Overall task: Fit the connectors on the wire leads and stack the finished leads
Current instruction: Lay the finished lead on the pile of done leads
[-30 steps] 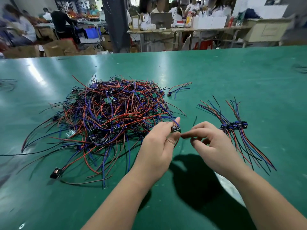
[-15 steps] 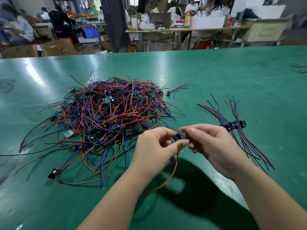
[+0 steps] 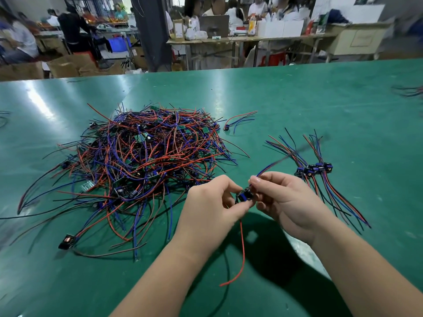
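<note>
The wide green table [image 3: 297, 99] has bare room at 12 and 6 o'clock. The left hand [image 3: 210, 209] and right hand [image 3: 286, 202] both pinch one small black-and-blue connector [image 3: 245, 195]. Its thin red wire [image 3: 243, 248] hangs lower than before. One big tangled pile of red and blue leads [image 3: 142, 161] sits at 10 o'clock, about five finished leads [image 3: 315, 170] at 2.

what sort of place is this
Probably an electronics assembly workshop: a heap of wire leads on a green workbench, a stack of finished leads beside it, and other workers at tables behind.
</note>
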### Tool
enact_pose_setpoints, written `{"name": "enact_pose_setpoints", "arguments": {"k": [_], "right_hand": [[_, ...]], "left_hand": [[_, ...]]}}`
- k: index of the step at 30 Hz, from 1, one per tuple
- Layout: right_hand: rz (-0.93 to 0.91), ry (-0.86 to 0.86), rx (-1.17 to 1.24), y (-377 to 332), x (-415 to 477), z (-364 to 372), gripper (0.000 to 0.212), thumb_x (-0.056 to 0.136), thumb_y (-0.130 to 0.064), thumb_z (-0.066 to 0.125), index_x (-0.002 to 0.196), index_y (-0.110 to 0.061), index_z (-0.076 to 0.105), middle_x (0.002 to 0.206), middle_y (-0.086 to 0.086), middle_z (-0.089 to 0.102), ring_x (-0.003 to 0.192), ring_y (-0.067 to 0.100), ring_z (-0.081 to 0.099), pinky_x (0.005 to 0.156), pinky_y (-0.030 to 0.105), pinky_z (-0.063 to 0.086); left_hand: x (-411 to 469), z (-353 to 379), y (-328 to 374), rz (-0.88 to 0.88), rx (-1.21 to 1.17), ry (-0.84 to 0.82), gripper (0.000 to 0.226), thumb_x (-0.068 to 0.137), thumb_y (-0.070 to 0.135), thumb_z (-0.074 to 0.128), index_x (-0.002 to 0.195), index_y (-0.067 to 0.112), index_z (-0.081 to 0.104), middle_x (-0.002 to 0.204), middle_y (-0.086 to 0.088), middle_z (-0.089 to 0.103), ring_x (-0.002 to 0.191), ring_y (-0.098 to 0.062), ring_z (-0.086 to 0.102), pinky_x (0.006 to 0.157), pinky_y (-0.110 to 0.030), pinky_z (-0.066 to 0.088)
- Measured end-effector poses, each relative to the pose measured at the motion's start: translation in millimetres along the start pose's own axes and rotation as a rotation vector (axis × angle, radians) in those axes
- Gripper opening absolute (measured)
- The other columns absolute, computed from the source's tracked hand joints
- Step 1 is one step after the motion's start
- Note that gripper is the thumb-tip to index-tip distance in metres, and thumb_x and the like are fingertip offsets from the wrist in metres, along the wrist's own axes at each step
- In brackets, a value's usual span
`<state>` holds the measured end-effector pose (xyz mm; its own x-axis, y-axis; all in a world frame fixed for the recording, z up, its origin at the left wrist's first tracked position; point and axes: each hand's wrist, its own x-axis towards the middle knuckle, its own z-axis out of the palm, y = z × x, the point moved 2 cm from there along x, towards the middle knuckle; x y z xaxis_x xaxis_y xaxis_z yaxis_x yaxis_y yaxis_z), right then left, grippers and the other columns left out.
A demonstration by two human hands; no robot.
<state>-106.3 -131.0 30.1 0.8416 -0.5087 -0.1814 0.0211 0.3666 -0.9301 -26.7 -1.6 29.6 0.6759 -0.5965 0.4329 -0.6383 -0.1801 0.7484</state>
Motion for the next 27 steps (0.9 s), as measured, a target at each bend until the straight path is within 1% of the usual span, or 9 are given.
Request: {"name": "enact_pose_setpoints", "arguments": {"k": [4, 6, 8, 12, 14, 16, 19, 23, 27], "right_hand": [[0.003, 0.013, 0.055, 1, 1, -1, 0.011, 0.059, -0.013, 0.072, 0.066, -0.009, 0.064, 0.059, 0.004, 0.061, 0.050, 0.010, 0.053, 0.048, 0.016, 0.045], [-0.003, -0.007, 0.038, 2, 2, -1, 0.006, 0.056, -0.013, 0.073, 0.057, -0.012, 0.067, 0.058, 0.003, 0.061, 0.048, 0.008, 0.054, 0.047, 0.015, 0.045], [-0.013, -0.010, -0.016, 2, 2, -1, 0.004, 0.055, -0.014, 0.073, 0.056, -0.013, 0.070, 0.058, 0.002, 0.062, 0.049, 0.007, 0.055, 0.049, 0.013, 0.045], [-0.058, 0.085, 0.004, -8, 7, -11, 0.016, 0.056, -0.010, 0.071, 0.070, -0.005, 0.066, 0.055, 0.003, 0.063, 0.046, 0.007, 0.057, 0.045, 0.012, 0.044], [-0.099, 0.161, 0.053, -19, 9, -22, 0.015, 0.059, -0.009, 0.070, 0.072, -0.005, 0.063, 0.054, 0.002, 0.063, 0.044, 0.007, 0.057, 0.044, 0.013, 0.045], [-0.129, 0.228, 0.114, -28, 12, -35, 0.006, 0.068, -0.005, 0.069, 0.065, -0.009, 0.065, 0.053, 0.003, 0.063, 0.044, 0.007, 0.058, 0.044, 0.014, 0.046], [-0.148, 0.288, 0.135, -33, 15, -50, 0.023, 0.077, 0.000, 0.066, 0.056, -0.011, 0.068, 0.053, 0.003, 0.064, 0.046, 0.008, 0.060, 0.046, 0.014, 0.048], [-0.137, 0.282, 0.165, -31, 15, -52, 0.016, 0.075, 0.004, 0.067, 0.066, -0.009, 0.067, 0.057, 0.002, 0.067, 0.050, 0.008, 0.064, 0.049, 0.014, 0.050], [-0.132, 0.354, 0.164, -32, 16, -57, 0.011, 0.078, -0.011, 0.072, 0.075, -0.009, 0.061, 0.054, 0.002, 0.066, 0.046, 0.008, 0.063, 0.041, 0.012, 0.046]], "left_hand": [[0, 4, 0, -0.187, -0.166, -0.073, 0.038, 0.062, 0.059, 0.074, 0.077, 0.024, 0.070, 0.068, 0.012, 0.070, 0.057, -0.004, 0.063, 0.059, -0.020, 0.051], [2, 6, -2, -0.282, -0.328, -0.126, 0.029, 0.070, 0.047, 0.076, 0.079, 0.019, 0.074, 0.070, 0.005, 0.073, 0.062, -0.011, 0.068, 0.063, -0.029, 0.056], [3, 6, -1, -0.349, -0.467, -0.184, 0.016, 0.073, 0.029, 0.081, 0.076, 0.014, 0.075, 0.069, -0.002, 0.073, 0.061, -0.016, 0.067, 0.061, -0.029, 0.055], [1, 7, 3, -0.499, -0.676, -0.342, 0.021, 0.061, 0.028, 0.076, 0.070, 0.009, 0.071, 0.062, -0.007, 0.068, 0.054, -0.018, 0.064, 0.054, -0.025, 0.055], [-1, 8, 7, -0.516, -0.683, -0.434, 0.023, 0.061, 0.027, 0.075, 0.072, 0.007, 0.069, 0.061, -0.006, 0.066, 0.051, -0.015, 0.064, 0.050, -0.023, 0.052], [-4, 9, 9, -0.514, -0.666, -0.517, 0.020, 0.064, 0.026, 0.075, 0.072, 0.009, 0.069, 0.061, -0.004, 0.066, 0.051, -0.014, 0.064, 0.048, -0.020, 0.050], [-7, 13, 11, -0.526, -0.646, -0.593, 0.006, 0.078, 0.016, 0.074, 0.076, 0.012, 0.070, 0.062, 0.000, 0.067, 0.050, -0.012, 0.065, 0.045, -0.015, 0.045], [-10, 13, 8, -0.532, -0.590, -0.679, 0.014, 0.084, 0.016, 0.070, 0.093, 0.006, 0.072, 0.065, 0.003, 0.066, 0.053, -0.009, 0.064, 0.045, -0.012, 0.043], [-10, 12, 5, -0.502, -0.547, -0.726, 0.013, 0.085, 0.022, 0.070, 0.095, 0.013, 0.071, 0.072, 0.007, 0.067, 0.062, -0.010, 0.065, 0.055, -0.017, 0.047]]}}
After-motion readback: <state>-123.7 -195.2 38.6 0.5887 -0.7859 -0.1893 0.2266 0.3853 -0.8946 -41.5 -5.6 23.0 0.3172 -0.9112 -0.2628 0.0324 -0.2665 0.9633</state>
